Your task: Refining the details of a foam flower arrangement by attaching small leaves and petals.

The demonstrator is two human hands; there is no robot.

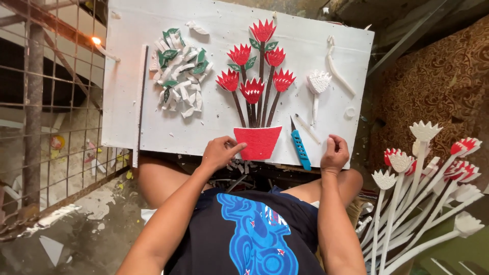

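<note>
Left hand (220, 152) touches red pot (257, 142), its narrow base toward the person.

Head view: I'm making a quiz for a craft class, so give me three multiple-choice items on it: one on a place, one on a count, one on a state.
1. Where does the blue craft knife lie?
A. right of the red pot
B. on the leaf pile
C. on the floor

2. How many red flowers stand above the pot?
A. three
B. six
C. nine

3. What is the left hand doing?
A. holding the knife
B. touching the pot's edge
C. resting in the lap

Answers: 1 A, it lies just beside the pot; 2 B, six red heads show; 3 B, a fingertip meets the pot.
</note>
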